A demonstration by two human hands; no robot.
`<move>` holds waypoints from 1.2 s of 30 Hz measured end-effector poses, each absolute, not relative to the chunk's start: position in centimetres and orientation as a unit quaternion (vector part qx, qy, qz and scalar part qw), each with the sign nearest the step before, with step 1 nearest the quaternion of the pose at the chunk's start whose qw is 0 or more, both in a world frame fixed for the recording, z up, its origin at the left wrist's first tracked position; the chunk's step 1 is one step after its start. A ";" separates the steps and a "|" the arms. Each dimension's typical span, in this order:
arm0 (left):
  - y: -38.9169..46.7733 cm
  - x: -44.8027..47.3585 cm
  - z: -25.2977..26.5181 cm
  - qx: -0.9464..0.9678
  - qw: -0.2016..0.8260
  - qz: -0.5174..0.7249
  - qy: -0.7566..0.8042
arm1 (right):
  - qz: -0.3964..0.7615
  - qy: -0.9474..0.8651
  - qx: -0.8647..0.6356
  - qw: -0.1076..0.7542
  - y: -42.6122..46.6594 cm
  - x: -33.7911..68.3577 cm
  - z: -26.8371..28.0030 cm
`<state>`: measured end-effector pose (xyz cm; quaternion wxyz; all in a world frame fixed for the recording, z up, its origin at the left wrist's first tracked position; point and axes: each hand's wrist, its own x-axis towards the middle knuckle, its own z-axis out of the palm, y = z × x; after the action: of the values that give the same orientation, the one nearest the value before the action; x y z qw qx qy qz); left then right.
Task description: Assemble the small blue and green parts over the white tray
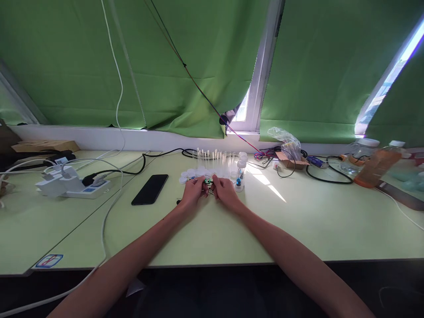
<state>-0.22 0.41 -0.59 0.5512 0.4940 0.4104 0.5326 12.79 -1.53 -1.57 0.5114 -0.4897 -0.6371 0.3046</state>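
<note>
Close together over the middle of the table, my left hand (pixel 192 191) and my right hand (pixel 224 190) pinch a small green piece (pixel 208 181) that looks like a circuit board. Its details are too small to make out. Behind my fingers stand several clear tubes (pixel 217 161), with white round caps (pixel 187 175) lying at their left. A clear capped vial (pixel 240 174) with something blue inside is just right of my right hand. A small black object (pixel 179 202) shows partly beside my left wrist.
A black phone (pixel 150 190) lies left of my hands. Further left, a white power strip (pixel 81 187) holds plugs, and a white cable (pixel 105 225) runs over the table edge. At right are a small cardboard box (pixel 291 161), black cables and a bottle of orange liquid (pixel 377 165).
</note>
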 end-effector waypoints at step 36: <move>0.4 -0.2 -0.5 0.483 0.546 0.545 0.415 | 0.311 -0.613 -0.494 0.532 -1.9 12.5 -1.2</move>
<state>-0.16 0.43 -0.54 0.5461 0.4825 0.4151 0.5447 12.50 -1.88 -1.15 0.5323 -0.4938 -0.6131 0.3115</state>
